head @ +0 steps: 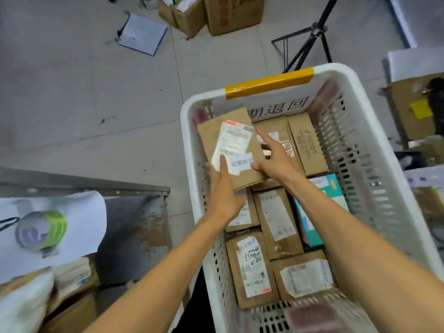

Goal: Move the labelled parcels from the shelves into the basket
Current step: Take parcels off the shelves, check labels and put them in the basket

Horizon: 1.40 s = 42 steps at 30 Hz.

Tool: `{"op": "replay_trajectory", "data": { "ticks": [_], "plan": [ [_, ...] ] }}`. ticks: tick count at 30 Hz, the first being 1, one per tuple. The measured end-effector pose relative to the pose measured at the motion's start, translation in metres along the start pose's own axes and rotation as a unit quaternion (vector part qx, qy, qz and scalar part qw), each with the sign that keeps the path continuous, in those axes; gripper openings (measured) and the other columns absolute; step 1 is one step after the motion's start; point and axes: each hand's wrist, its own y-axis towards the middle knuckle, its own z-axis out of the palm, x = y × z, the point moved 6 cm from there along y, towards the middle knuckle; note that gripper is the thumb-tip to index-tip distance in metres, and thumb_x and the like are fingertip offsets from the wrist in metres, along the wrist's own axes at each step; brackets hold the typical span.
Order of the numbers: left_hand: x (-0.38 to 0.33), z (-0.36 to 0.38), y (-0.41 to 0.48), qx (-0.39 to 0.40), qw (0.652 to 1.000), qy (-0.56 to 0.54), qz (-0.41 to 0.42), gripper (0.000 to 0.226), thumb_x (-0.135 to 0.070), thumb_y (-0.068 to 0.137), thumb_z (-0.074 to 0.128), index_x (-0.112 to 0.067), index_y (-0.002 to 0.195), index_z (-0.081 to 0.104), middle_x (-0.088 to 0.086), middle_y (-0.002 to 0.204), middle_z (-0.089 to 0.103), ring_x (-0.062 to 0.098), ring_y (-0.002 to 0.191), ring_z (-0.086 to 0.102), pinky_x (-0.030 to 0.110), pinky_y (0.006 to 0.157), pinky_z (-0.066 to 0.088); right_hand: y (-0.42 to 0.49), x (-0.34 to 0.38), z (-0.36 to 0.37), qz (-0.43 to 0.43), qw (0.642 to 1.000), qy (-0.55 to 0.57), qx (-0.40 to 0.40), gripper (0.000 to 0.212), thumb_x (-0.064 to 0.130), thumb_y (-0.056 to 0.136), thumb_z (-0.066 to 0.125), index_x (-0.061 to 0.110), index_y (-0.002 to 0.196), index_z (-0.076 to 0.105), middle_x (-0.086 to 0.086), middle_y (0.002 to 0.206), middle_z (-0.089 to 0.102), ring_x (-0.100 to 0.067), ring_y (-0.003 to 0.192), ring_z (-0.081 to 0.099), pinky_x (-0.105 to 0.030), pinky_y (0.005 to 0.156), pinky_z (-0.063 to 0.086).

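A brown cardboard parcel with a white shipping label hangs tilted over the far left part of the white slatted basket. My left hand grips its near edge from below, thumb lying on the label. My right hand holds its right side, thumb on the top face and fingers stretched along the edge. Inside the basket lie several labelled brown parcels and a teal box, packed side by side.
A yellow tape strip marks the basket's far rim. A grey metal shelf at left carries a white bag and parcels. More boxes sit on shelving at right. Cardboard boxes, a clipboard and a black tripod stand on the tiled floor.
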Motion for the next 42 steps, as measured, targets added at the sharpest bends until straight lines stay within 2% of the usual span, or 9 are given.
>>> {"op": "replay_trajectory", "data": {
  "ticks": [3,5,9,14,18,22,30,33,42],
  "plan": [
    [0.018,0.022,0.014,0.077,0.988,0.134,0.008,0.105,0.006,0.085,0.058,-0.015,0.148,-0.024,0.008,0.153,-0.032,0.022,0.143,-0.026,0.027,0.116,-0.002,0.013,0.003,0.029,-0.059,0.997,-0.053,0.009,0.078,-0.007,0.083,0.061,0.017,0.151,0.031,-0.010,0.141,0.049,-0.026,0.128,0.047,-0.014,0.090,0.038],
    [0.029,0.030,0.026,0.152,0.970,0.184,-0.046,0.096,0.002,0.089,0.053,-0.009,0.148,-0.022,0.016,0.155,-0.025,0.028,0.145,-0.020,0.034,0.118,0.002,0.011,0.001,0.036,-0.080,0.993,-0.084,0.016,0.076,-0.006,0.086,0.055,0.016,0.153,0.026,-0.012,0.144,0.046,-0.026,0.129,0.046,-0.013,0.094,0.034],
    [0.030,0.032,0.047,0.193,0.947,0.236,-0.097,0.087,-0.008,0.091,0.051,-0.004,0.151,-0.012,0.023,0.157,-0.012,0.035,0.147,-0.002,0.039,0.119,0.018,0.016,-0.015,0.030,-0.054,0.993,-0.087,0.055,0.085,-0.010,0.084,0.052,0.034,0.152,0.024,-0.011,0.135,0.054,-0.027,0.116,0.057,-0.042,0.097,0.050],
    [0.025,0.026,0.055,0.236,0.926,0.275,-0.103,0.082,-0.013,0.093,0.047,-0.007,0.152,-0.010,0.020,0.158,-0.010,0.034,0.145,0.012,0.038,0.116,0.025,0.018,-0.017,0.033,-0.045,0.985,-0.154,0.058,0.083,-0.002,0.092,0.051,0.041,0.153,0.014,-0.011,0.137,0.052,-0.026,0.115,0.057,-0.034,0.097,0.049],
    [0.025,0.005,0.046,0.275,0.912,0.290,-0.087,0.084,-0.006,0.091,0.047,-0.017,0.153,-0.010,0.011,0.160,-0.004,0.031,0.145,0.016,0.035,0.115,0.027,0.017,-0.002,0.044,-0.036,0.960,-0.277,0.022,0.070,0.000,0.096,0.035,0.026,0.155,0.007,-0.025,0.143,0.039,-0.045,0.123,0.047,-0.048,0.099,0.041],
    [0.004,-0.013,0.027,0.215,0.938,0.268,-0.035,0.076,-0.001,0.089,0.047,-0.017,0.153,0.010,0.012,0.157,0.019,0.029,0.142,0.025,0.032,0.111,0.031,-0.009,0.016,0.043,-0.044,0.955,-0.292,0.018,0.078,-0.001,0.088,0.045,0.027,0.153,0.013,-0.018,0.127,0.052,-0.035,0.105,0.056,-0.039,0.080,0.047],
    [-0.037,-0.046,-0.037,0.032,0.976,0.216,-0.013,0.056,-0.003,0.084,0.056,-0.016,0.137,0.044,0.009,0.135,0.052,0.028,0.117,0.053,0.032,0.093,0.047,-0.099,0.053,-0.005,-0.137,0.926,-0.349,0.050,0.047,0.011,0.089,0.054,0.011,0.136,0.048,-0.015,0.124,0.059,-0.032,0.115,0.054,-0.038,0.094,0.047],
    [-0.064,-0.059,-0.079,-0.028,0.973,0.230,-0.001,0.048,-0.003,0.084,0.054,-0.013,0.130,0.050,0.010,0.126,0.057,0.028,0.113,0.056,0.041,0.093,0.049,-0.139,0.084,-0.026,-0.175,0.897,-0.401,0.067,0.046,0.021,0.087,0.059,0.010,0.131,0.053,-0.015,0.123,0.061,-0.032,0.115,0.056,-0.039,0.093,0.048],
    [-0.131,-0.120,-0.226,-0.167,0.943,0.287,-0.006,0.025,-0.035,0.081,0.071,-0.014,0.089,0.061,0.010,0.094,0.066,0.028,0.085,0.060,0.034,0.069,0.047,-0.278,0.190,-0.043,-0.328,0.779,-0.521,0.116,0.047,0.029,0.081,0.067,0.011,0.123,0.059,-0.010,0.115,0.064,-0.028,0.099,0.061,-0.043,0.082,0.054]
  ]
}}
